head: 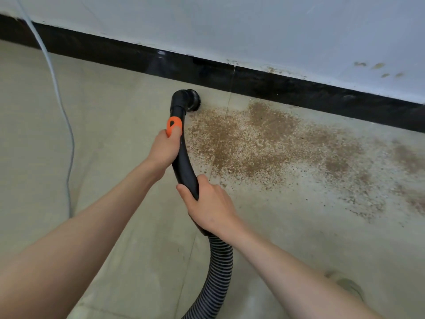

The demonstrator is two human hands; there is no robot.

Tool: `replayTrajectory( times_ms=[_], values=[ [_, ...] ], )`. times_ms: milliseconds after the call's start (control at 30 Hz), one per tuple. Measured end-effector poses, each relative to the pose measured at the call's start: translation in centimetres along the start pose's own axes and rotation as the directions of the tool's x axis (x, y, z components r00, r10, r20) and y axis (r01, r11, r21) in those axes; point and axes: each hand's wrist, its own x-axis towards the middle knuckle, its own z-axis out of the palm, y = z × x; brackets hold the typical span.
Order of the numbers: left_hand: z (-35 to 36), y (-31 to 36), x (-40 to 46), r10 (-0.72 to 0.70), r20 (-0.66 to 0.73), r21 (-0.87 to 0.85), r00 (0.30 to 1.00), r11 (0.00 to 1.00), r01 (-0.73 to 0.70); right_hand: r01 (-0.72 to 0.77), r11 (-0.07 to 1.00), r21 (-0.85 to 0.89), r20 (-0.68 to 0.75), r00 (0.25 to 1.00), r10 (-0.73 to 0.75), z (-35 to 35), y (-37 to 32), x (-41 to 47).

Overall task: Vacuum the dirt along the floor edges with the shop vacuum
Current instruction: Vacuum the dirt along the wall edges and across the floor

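A black curved vacuum wand (184,166) with an orange collar (174,125) ends in a round brush nozzle (192,100) that sits on the floor close to the black baseboard (299,88). My left hand (164,149) grips the wand just below the orange collar. Lower down, my right hand (208,203) grips the wand where it meets the ribbed hose (217,268). Brown dirt (264,143) is spread over the floor to the right of the nozzle, reaching along the baseboard.
A pale cord (66,125) runs down the wall and along the floor at the left. The white wall (253,28) above the baseboard has a few brown marks at the right. The floor is light tile (103,111).
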Motion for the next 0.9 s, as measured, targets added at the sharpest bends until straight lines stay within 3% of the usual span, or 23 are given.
replayTrajectory(
  times_ms=[233, 367, 600, 900],
  values=[
    [5.4, 2.4, -1.0, 0.086, 0.232, 0.012, 0.969, 0.996, -0.091, -0.137, 0.983, 0.125, -0.126, 0.980, 0.152, -1.7, 2.8, -2.5],
    [7.1, 2.9, -1.4, 0.090, 0.284, 0.034, 0.955, 0.994, -0.104, -0.201, 0.968, 0.149, -0.148, 0.963, 0.223, -1.7, 3.7, -2.9],
    [4.3, 2.4, 0.9, 0.086, 0.166, 0.045, 0.982, 0.995, -0.094, -0.141, 0.984, 0.106, -0.118, 0.981, 0.153, -0.9, 1.4, -0.1],
    [-3.1, -0.5, 2.9, -0.073, -0.117, -0.045, 0.990, 0.997, 0.068, 0.042, 0.998, 0.045, 0.070, 0.997, -0.045, 0.7, -2.5, 3.3]
  ],
)
